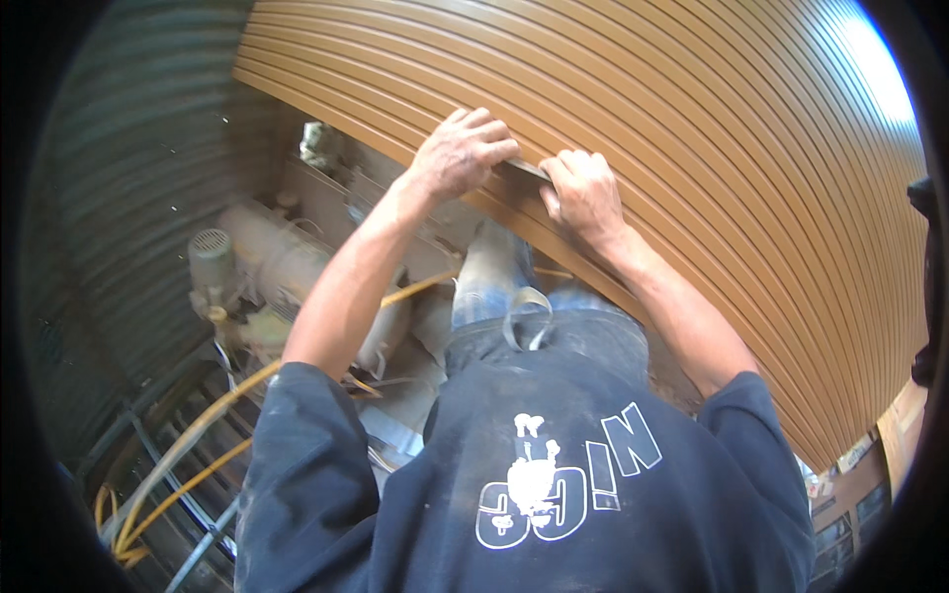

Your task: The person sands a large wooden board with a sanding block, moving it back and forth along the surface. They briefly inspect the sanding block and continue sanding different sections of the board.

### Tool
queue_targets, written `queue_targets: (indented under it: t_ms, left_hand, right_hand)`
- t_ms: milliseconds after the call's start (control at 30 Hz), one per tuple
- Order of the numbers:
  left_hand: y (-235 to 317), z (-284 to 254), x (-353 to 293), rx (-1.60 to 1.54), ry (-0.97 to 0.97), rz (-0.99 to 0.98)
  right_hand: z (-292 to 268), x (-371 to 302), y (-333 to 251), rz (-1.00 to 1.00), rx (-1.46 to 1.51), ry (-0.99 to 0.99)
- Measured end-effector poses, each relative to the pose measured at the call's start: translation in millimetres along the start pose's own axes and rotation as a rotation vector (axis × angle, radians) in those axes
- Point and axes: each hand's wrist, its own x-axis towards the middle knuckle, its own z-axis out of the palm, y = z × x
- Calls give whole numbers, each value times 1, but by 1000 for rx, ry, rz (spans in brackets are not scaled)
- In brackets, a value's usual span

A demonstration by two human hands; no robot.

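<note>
A large brown panel with long parallel grooves (633, 109) fills the upper part of the view, its near edge slanting down to the right. A thin, flat greyish strip (524, 170) spans the gap between my hands at that edge; its exact kind does not show. My left hand (465, 153) is closed on the strip's left end, fingers curled over the panel's surface. Curled round the other end, my right hand (585, 198) has its thumb below the strip. Both hands hide the strip's ends.
Left of my legs stands a dusty compressor-like machine with a motor (213, 259). Yellow hoses (198, 425) run past it at lower left. A corrugated metal wall (129, 198) rises on the far left. Wooden pieces (898, 425) lie at the right edge.
</note>
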Motion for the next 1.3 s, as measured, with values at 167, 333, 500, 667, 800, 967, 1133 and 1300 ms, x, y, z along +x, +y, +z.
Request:
queue_targets:
  t_ms: [167, 333, 500, 667, 800, 967, 1133, 1300]
  left_hand:
    - [7, -22, -17, -23, -107, -76]
    - [15, -48, -35, -30, -51, -53]
    - [7, -45, -37, 60, -39, -34]
    - [-35, -43, -30, 108, -18, -58]
    - [-84, -54, -42, 158, 13, -140]
    - [-108, -53, -53, 151, 75, -201]
    - [-103, -45, -30, 178, -36, -153]
    - [-65, -44, 2, 241, -151, -80]
  right_hand:
    - [-10, 2, -32, 13, 11, 5]
    - [-17, 8, -54, -4, 54, 6]
    - [-5, 10, -47, -51, 91, -9]
    - [24, 47, -31, -78, 113, 19]
    - [55, 107, -38, -111, 87, 47]
    - [84, 135, -47, -69, 55, 55]
    - [94, 122, -28, -14, 105, 163]
    - [90, 98, -23, 61, 85, 237]
